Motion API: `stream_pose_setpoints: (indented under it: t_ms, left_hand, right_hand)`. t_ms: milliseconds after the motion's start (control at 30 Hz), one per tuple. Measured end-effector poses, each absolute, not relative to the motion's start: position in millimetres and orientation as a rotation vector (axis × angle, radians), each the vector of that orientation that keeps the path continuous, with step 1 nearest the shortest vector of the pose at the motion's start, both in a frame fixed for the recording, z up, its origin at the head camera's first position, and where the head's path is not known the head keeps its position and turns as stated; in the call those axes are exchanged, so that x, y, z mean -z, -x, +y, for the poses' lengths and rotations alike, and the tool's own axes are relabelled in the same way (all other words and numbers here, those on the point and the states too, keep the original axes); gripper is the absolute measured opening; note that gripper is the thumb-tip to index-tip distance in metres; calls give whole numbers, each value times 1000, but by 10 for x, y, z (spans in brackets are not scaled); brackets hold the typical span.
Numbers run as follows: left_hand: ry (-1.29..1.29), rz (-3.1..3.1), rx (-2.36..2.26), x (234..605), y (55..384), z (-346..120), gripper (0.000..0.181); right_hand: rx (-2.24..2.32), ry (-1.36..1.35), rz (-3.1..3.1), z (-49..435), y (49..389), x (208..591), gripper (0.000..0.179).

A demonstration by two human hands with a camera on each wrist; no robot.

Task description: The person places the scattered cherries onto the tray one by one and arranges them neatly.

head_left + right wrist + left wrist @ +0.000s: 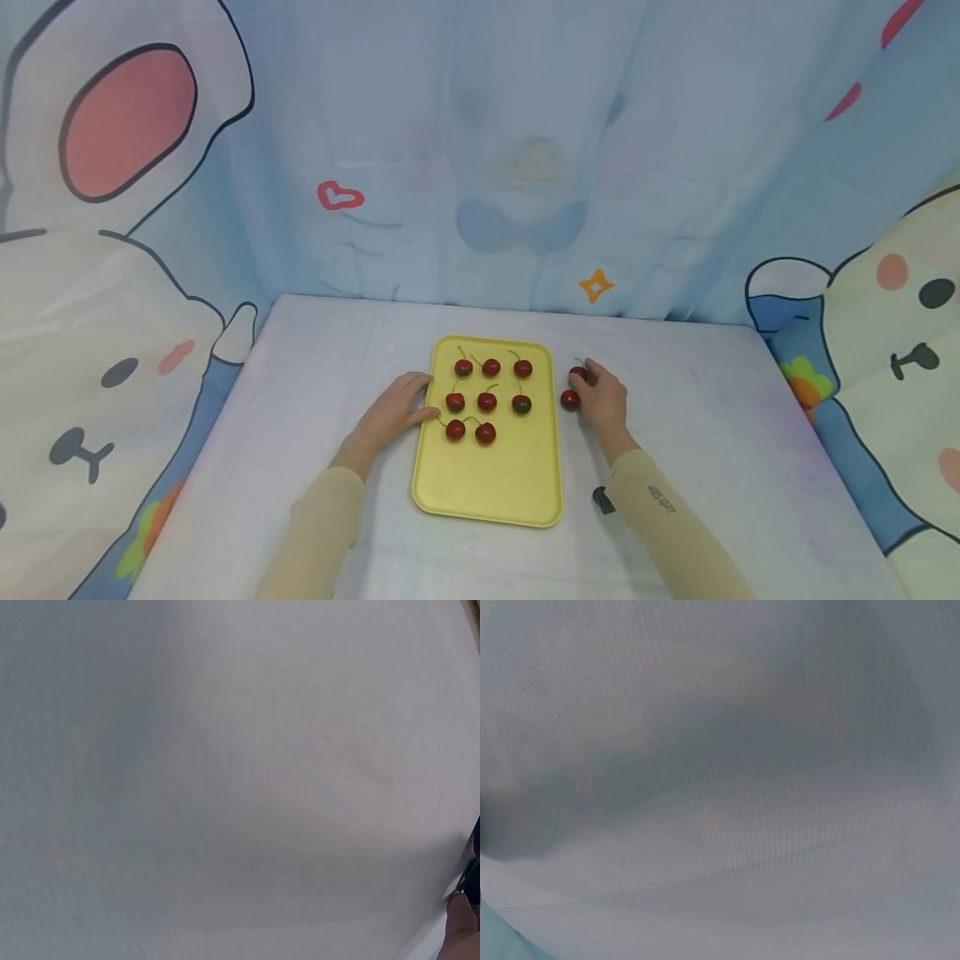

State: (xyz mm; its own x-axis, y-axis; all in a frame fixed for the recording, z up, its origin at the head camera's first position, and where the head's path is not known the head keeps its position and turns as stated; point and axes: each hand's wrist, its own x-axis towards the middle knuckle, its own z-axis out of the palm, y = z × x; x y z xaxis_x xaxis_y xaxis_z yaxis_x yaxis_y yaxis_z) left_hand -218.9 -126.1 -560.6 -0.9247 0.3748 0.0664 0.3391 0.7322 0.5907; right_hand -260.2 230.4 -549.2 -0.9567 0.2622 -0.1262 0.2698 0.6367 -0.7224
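A yellow tray (495, 479) bears several dark red cherries with stems, set in two rows of three and a front row of two. At its left rim my left hand (392, 412) rests with fingers and thumb spread, the thumb tip over the edge near a cherry (455, 430). To the right of the tray, my right hand (604, 402) pinches a cherry (577, 374) at table level, its fingers partly covering the fruit. Another cherry (570, 400) lies just in front of it. In the right wrist view, a fingertip (460, 922) touches a dark cherry (472, 883) at the right edge.
A white cloth (750, 467) covers the table. Beside the right sleeve lies a small dark object (603, 500), partly hidden. Behind the table hangs a light blue curtain (420, 100) with cartoon animals. Only blurred pale cloth (780, 847) fills most of the left wrist view.
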Motion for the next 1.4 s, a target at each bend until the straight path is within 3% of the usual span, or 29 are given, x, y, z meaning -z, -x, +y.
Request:
stream_pose_setpoints:
  t_ms: [567,1067,1400]
  left_hand:
    - [-608,2877,-981,5544,2172,-1249,62]
    - [-642,2888,-993,5560,2171,-1260,61]
    - [-626,2869,-1000,5541,2155,-1249,61]
  right_hand:
    - [1229,-502,2882,2389,2538,5468,54]
    - [1236,-15,2979,2307,2015,5293,49]
    - [1292,110,2860,2052,1720,5250,47]
